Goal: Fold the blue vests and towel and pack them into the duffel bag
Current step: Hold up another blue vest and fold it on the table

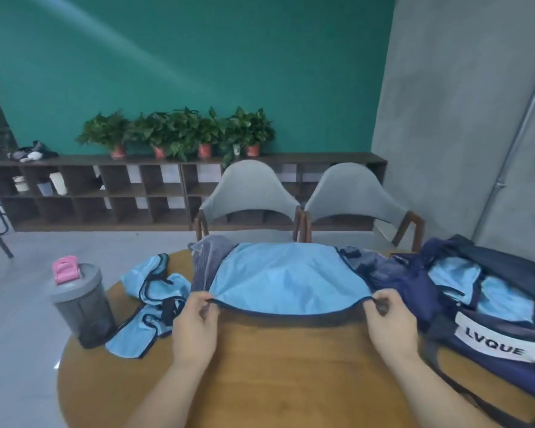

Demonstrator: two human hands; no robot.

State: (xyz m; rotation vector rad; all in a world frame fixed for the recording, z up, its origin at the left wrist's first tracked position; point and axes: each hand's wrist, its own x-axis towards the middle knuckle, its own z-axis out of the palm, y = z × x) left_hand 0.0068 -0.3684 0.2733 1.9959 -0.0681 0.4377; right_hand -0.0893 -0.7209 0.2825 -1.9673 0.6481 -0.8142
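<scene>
A light blue vest [288,279] with dark trim lies spread across the middle of the round wooden table [275,366]. My left hand [195,325] pinches its near left corner, and my right hand [386,322] pinches its near right corner. Both corners are lifted a little off the table. Under its far side lies a grey-blue striped towel [207,257]. Another blue vest [155,301] lies crumpled at the left. The navy duffel bag [488,310], marked LVQUE, stands open at the right with light blue cloth inside.
A grey shaker bottle [81,304] with a pink lid clip stands at the table's left edge. Two grey chairs [250,196] face the far side of the table. A low shelf with potted plants [179,134] runs along the green wall.
</scene>
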